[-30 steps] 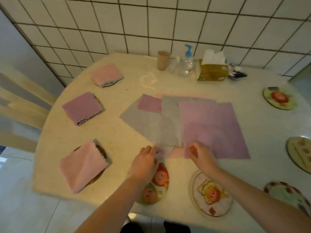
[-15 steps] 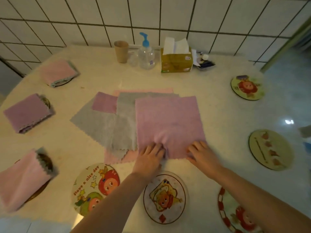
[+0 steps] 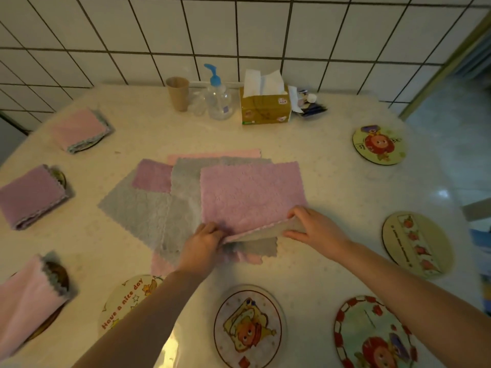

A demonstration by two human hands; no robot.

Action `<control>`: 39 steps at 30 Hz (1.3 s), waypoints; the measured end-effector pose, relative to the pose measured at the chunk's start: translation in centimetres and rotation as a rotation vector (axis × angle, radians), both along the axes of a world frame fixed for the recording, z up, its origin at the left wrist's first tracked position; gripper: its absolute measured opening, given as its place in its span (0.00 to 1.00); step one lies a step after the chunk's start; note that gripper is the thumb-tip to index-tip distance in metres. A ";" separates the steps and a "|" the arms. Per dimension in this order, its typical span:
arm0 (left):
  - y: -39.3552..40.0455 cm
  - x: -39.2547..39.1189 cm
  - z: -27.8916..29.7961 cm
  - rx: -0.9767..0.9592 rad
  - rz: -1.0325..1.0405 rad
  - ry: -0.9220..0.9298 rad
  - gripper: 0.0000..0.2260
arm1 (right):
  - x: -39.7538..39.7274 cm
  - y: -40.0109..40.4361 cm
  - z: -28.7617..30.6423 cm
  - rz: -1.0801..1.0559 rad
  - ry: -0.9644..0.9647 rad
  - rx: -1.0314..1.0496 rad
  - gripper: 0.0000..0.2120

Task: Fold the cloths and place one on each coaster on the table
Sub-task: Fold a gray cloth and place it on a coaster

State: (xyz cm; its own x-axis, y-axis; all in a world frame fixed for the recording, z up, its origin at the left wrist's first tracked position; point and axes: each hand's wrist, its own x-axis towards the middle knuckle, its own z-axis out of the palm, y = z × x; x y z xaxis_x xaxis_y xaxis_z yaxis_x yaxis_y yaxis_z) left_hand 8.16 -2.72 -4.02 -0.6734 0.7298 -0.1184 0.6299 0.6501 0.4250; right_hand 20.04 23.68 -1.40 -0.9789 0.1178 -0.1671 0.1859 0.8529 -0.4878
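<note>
We look down on a pale round surface (image 3: pixel 332 187) set against a tiled wall (image 3: pixel 265 27); its near edge and left edge are cut off by the frame. In the middle lies a loose pile of unfolded cloths (image 3: pixel 159 208), grey and pink sheets overlapping so that we cannot count them or see how far each runs beneath the others. On top is the pink cloth (image 3: pixel 249 195), and our hands lift its near edge so that the grey underside shows. The left hand (image 3: pixel 203 243) pinches the near left corner, fingers curled round the fabric; the right hand (image 3: pixel 316 227) grips the near right corner, its thumb below the cloth.

Along the left, three folded cloths (image 3: pixel 29 196) sit on coasters that are almost wholly hidden, only dark rims peeking out; the nearest one is cut off at the frame edge. Five bare coasters (image 3: pixel 378 144) ring the near and right sides. One near our left forearm is partly covered by it, though "Have a nice day" can be read, and the one at lower right is cropped.

At the far edge stand a tissue box (image 3: pixel 263 108), a clear pump bottle (image 3: pixel 219 99) with a blue top and a brown paper cup (image 3: pixel 178 93). Right of the box is a small clutter (image 3: pixel 309 104) we cannot make out.
</note>
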 end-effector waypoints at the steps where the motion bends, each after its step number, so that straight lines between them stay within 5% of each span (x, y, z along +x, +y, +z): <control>1: -0.3 -0.5 0.2 0.019 0.010 0.008 0.11 | -0.1 0.5 0.2 0.042 -0.038 0.021 0.17; 5: -0.8 -2.1 1.8 0.187 0.125 -0.025 0.14 | 0.2 1.7 0.6 0.127 0.073 0.113 0.08; 10: -0.7 -2.4 5.1 0.324 0.235 -0.177 0.17 | 1.4 2.2 2.1 -0.045 0.251 0.020 0.09; 16: -3.3 -1.1 7.7 0.379 0.092 0.059 0.17 | 4.5 -0.2 4.8 -0.129 0.424 0.027 0.14; 24: -10.9 4.3 5.6 0.239 -0.238 0.115 0.19 | 13.5 -7.6 3.3 -0.154 0.322 -0.005 0.13; 39: -20.8 15.2 0.3 0.043 -0.315 -0.132 0.16 | 28.0 -17.4 -3.1 -0.202 0.062 -0.069 0.11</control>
State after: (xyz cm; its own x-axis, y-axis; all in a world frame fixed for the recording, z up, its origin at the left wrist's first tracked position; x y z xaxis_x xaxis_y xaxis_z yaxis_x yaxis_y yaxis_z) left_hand 23.38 -23.49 -3.72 -0.3954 0.9056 -0.1537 0.7346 0.4122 0.5389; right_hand 48.07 6.31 -4.54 -0.9453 0.3026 -0.1219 0.3172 0.7655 -0.5598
